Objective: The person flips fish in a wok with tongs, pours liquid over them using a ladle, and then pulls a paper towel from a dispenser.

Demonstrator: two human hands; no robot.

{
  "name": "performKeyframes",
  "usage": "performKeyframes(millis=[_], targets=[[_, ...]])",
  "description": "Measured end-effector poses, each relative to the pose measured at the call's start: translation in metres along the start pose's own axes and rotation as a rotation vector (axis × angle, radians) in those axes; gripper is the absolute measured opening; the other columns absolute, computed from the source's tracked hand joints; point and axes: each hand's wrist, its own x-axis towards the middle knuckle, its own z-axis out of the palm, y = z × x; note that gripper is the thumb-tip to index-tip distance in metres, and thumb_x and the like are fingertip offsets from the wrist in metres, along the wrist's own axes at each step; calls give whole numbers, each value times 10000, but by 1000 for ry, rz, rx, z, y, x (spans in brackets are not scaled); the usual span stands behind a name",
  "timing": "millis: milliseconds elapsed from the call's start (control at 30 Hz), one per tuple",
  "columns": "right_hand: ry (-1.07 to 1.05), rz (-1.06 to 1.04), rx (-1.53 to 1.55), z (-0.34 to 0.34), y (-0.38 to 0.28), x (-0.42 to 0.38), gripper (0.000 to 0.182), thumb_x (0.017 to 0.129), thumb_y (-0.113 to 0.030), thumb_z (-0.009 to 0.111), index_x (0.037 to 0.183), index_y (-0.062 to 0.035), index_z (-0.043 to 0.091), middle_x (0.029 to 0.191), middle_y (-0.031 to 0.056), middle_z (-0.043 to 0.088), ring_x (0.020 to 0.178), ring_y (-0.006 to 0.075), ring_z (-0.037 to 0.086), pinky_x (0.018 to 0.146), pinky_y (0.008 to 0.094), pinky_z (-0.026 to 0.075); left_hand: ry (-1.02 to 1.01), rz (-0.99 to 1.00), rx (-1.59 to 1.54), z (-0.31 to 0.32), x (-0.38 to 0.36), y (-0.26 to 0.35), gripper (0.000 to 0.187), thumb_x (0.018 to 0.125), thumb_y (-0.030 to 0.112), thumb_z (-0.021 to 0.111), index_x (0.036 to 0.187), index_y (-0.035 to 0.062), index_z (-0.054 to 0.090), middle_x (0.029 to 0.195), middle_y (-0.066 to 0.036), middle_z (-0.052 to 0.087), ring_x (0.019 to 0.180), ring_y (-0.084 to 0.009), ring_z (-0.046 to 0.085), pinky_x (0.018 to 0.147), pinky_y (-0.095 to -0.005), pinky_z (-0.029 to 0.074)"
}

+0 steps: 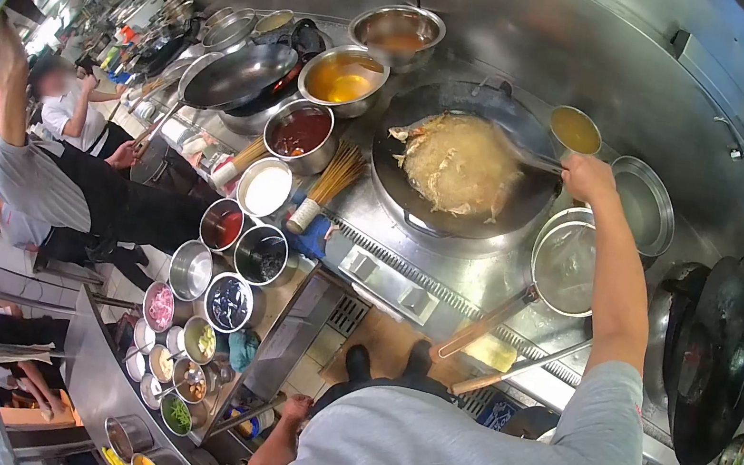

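My right hand (589,178) is closed around a metal utensil (537,161) whose far end is blurred over the wok (390,177). Inside the wok, pale crab-like pieces (459,164) with orange-tipped legs lie in a bubbling, cloudy liquid. Just beyond that hand is a small round vessel of yellow liquid (576,130). Low beside my body, my left hand (298,406) has its fingers curled; whether anything is in them does not show. A bar or handle (248,416) runs close to it.
Left of the wok stand a bowl of amber liquid (343,79), a pot of red sauce (300,132) and a bamboo brush (332,178). A strainer (567,267) lies to the right. Ingredient tins (229,302) line the left counter. A co-worker (52,185) holds another wok (239,78).
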Motion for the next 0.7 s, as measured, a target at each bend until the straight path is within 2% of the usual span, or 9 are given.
performKeyframes(millis=[33,133,233,367,433,533,700], targets=[[-2,36,3,-1,1,1,171,824,-197,600,891,-73,697,913,161,681,910,336,644,777,456,505,21,-116,-21,-1,-5,10,227,805,219,625,887,18,694,826,-104,690,712,-193,648,663,-325,519],[18,51,-59,-5,-1,-3,179,822,-194,582,874,-60,689,906,167,679,885,334,651,755,461,509,23,3,20,2,-6,9,266,795,253,632,907,21,695,860,-113,696,779,-199,646,729,-322,509],[45,36,-176,-13,-19,-12,181,816,-170,558,841,-45,686,880,173,677,831,326,664,714,455,519,56,11,-95,6,-11,17,301,790,278,633,939,22,692,872,-119,694,811,-207,641,759,-324,501],[165,15,-282,-5,-40,-18,175,794,-131,574,849,-45,716,901,158,686,818,289,684,688,409,539,51,2,-83,2,-11,30,274,801,234,617,955,16,682,846,-113,691,796,-202,640,745,-321,498],[141,77,-273,-9,-50,-19,187,801,-112,554,857,-49,720,912,153,682,824,286,684,685,407,540,33,-11,-126,1,-7,29,259,801,216,611,949,15,682,829,-103,688,784,-193,636,732,-317,498],[150,119,-248,-10,-52,-21,192,804,-107,541,852,-51,718,924,154,674,835,283,679,693,407,537,-7,-110,-384,9,8,13,230,803,200,600,909,17,690,826,-93,687,760,-185,632,713,-309,498],[167,-6,-163,-20,-69,-34,195,816,-115,519,832,-47,701,930,158,660,851,289,668,719,407,530,17,-90,-185,3,-6,20,221,810,193,602,910,16,687,826,-84,686,730,-180,629,684,-305,500]])
